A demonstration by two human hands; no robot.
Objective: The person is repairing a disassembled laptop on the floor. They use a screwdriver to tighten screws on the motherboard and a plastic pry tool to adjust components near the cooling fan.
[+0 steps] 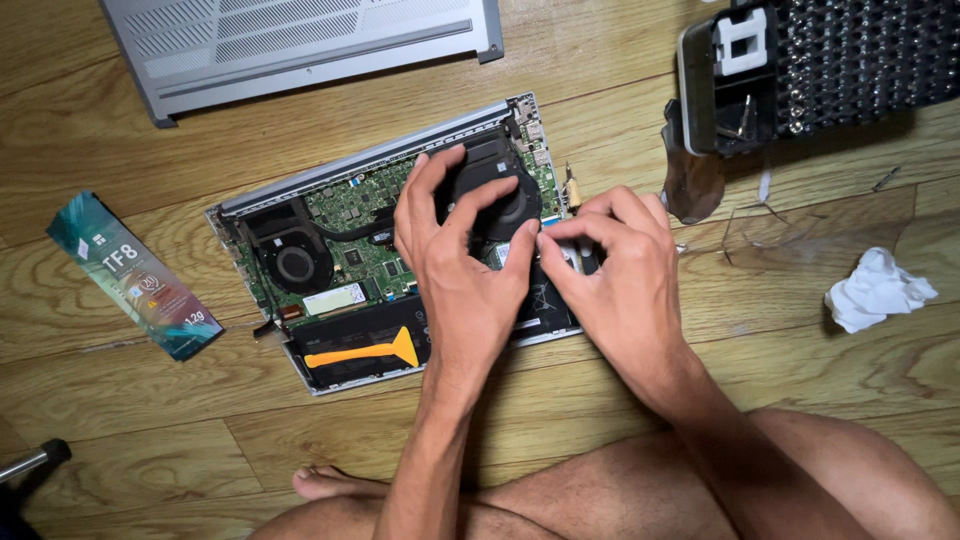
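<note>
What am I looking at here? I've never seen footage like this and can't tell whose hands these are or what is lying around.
One camera, worn on a person's head, looks down at their own bare hands. They sit on a wooden floor over an opened laptop with its circuit board showing. The left hand grips the right-hand cooling fan; the right hand pinches something small beside it, hidden by the fingers. An orange pry tool lies on the battery. Nearby: the removed bottom cover, a teal packet, a screwdriver bit case, crumpled tissue.

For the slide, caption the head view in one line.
Both hands, left hand and right hand, work at the right cooling fan of an opened laptop on a wooden floor.
</note>
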